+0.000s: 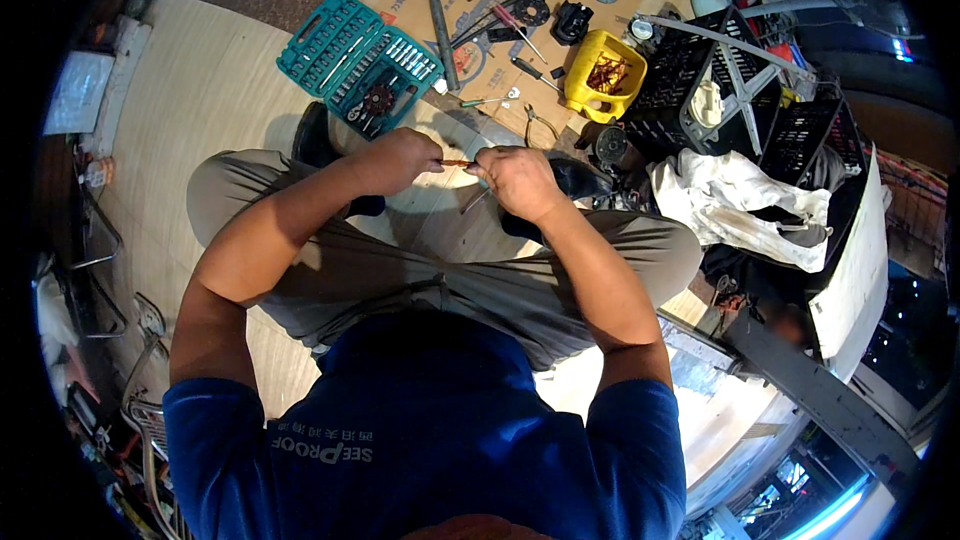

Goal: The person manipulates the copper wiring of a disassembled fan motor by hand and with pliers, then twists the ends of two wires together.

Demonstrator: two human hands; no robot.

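Between my knees, both hands are raised close together with a thin copper-coloured strand [456, 163], apparently wire, stretched across the short gap. My left hand [398, 160] is closed on its left end, fingers pinched. The right end is pinched in my right hand [518, 180], whose back faces up. Below the right hand, a thin rod-like thing [474, 202] shows against the floor; I cannot tell if it is held. Beyond my hands stands a cut-open yellow jug [577, 88] with copper-coloured scraps inside. Pliers [541, 124] with open handles lie just past my right hand.
An open teal socket set [290, 62] lies ahead left, with a dark round part on it. The cardboard sheet [410, 15] bears a hammer [441, 35], a red-handled screwdriver [517, 26] and several machine parts. Black crates [655, 90] and white cloth [735, 202] stand at right.
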